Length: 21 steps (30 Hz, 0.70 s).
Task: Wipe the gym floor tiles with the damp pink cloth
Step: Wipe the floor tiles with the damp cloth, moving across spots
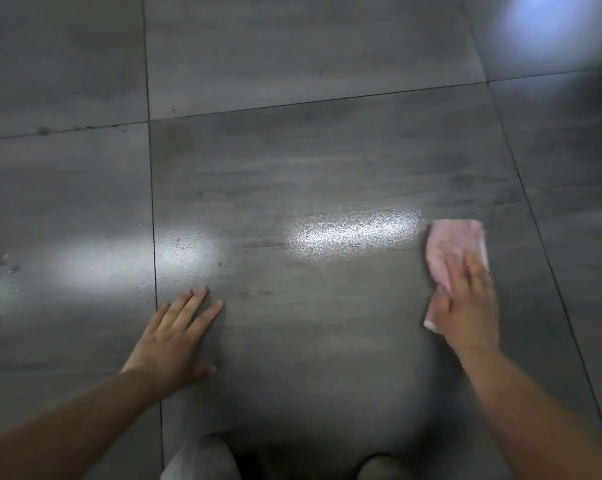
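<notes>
The folded pink terry cloth point(453, 251) is being pressed flat against the large grey matte floor tile point(327, 161) under the right hand point(466, 313), near that tile's right grout line point(531, 209). The cloth's long axis is being kept in line with the forearm, its far end projecting beyond the fingers point(474, 271), which are laid out flat and loosely together on top of it, not pinching. The left hand point(175, 337) is being braced on the same tile, fingers spread, just beside the left grout line point(153, 220), well apart from the cloth. Open tile is being left between the two hands, so a leftward sweep is judged the freest; a glossy damp streak point(353, 232) is lying just left of the cloth.
</notes>
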Each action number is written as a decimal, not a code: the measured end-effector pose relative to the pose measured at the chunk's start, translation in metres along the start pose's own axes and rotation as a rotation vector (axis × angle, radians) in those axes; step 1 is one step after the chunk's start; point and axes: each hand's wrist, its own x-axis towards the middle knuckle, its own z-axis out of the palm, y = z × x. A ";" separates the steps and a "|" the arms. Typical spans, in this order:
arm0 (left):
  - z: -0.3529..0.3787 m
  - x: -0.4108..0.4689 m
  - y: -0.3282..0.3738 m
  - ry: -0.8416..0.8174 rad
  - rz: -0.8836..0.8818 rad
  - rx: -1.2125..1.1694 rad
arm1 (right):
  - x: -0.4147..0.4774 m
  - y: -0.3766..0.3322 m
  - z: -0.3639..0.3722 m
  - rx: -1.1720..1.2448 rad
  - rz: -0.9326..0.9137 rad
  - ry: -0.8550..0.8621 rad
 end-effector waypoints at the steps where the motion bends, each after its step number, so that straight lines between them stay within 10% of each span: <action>1: 0.001 -0.001 -0.002 -0.010 0.005 -0.009 | 0.003 0.009 -0.004 0.043 0.121 0.024; 6: 0.001 -0.002 -0.005 0.021 -0.015 -0.075 | -0.008 -0.051 -0.001 0.168 0.437 0.032; 14: -0.018 0.022 -0.018 0.207 -0.233 -0.136 | -0.027 -0.112 0.031 -0.087 -0.821 -0.143; 21: -0.021 0.016 -0.051 0.072 -0.516 -0.449 | 0.067 -0.068 -0.009 0.107 -0.041 0.010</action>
